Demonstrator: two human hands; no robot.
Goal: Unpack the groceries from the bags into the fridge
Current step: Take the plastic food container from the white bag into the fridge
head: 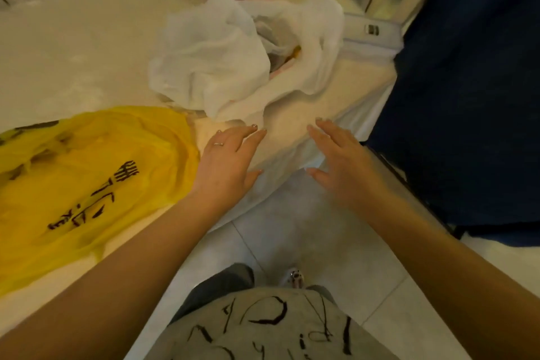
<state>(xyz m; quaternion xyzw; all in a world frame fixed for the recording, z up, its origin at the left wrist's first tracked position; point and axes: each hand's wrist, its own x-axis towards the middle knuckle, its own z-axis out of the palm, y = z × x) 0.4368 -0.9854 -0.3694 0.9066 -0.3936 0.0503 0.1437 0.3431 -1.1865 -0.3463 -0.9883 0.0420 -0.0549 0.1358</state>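
Reaching: both hands out over the corner of the pale table (336, 90), toward the white plastic bag (222, 61).
Left hand (230, 158): fingers straight and spread, holding nothing — low over the table edge, just beside the yellow plastic bag (96, 172); hard to tell if touching.
Right hand (342, 161): fingers straight and loose, holding nothing, over the table corner.
White bag: crumpled, mouth partly open to the right — something orange (296, 52) peeking out inside; rest of the food too blurry to name.
Yellow bag: lying flat to the left, dark writing on it; looks nearly empty, but not sure.
Fridge: cannot pick out for sure; a big dark blue thing (467, 82) on the right.
Doing it well: hold one side of the bag mouth with one hand, pull it wide, look in first, then lift out one thing at a time.
Careful: thin bag — may tear or slide off the corner, so pull gently.
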